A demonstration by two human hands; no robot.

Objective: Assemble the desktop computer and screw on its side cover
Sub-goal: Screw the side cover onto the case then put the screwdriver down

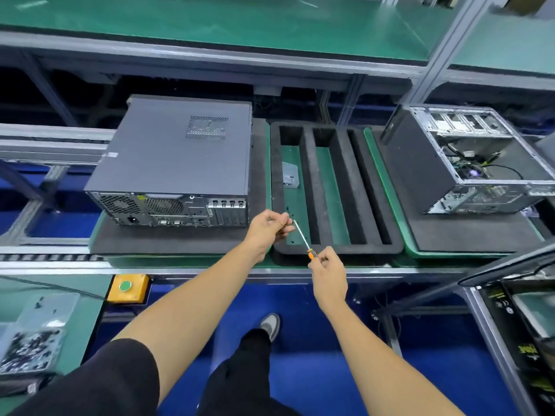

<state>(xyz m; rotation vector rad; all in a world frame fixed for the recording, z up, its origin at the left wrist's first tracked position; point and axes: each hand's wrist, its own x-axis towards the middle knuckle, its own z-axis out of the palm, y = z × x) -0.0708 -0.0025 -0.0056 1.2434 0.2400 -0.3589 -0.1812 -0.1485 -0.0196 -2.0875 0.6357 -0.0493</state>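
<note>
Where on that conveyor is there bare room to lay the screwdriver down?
The middle green slot of the black foam tray is bare. The left slot holds a small box and loose screws. The dark pad's front strip before the closed computer is free.

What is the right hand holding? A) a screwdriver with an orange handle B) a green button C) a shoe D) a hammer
A: the right hand grips the orange handle of a screwdriver, whose thin metal shaft points up toward the fingers of the left hand, above the black foam tray.
</note>
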